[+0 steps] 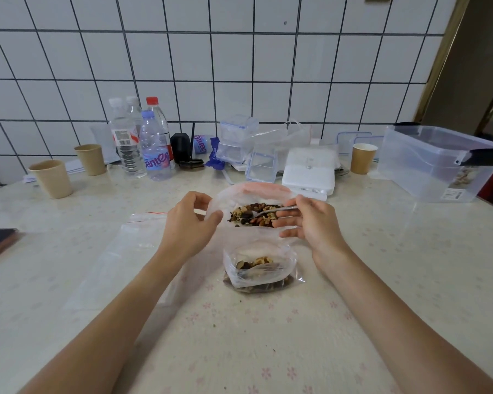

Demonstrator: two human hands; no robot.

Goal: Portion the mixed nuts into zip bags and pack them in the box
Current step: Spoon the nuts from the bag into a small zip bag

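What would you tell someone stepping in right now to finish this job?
Left hand: fingers pinch the rim of the big bag, holding it open.
Right hand: holds a spoon dipped into the nuts in that bag.
Small bag, just in front, stands open, partly filled.
Empty zip bag lies flat to the left.
Box sits far right; what it holds is unclear.
Done: some nuts are in the small bag.
Left: top it up, seal it, fill the other bag, pack the box.
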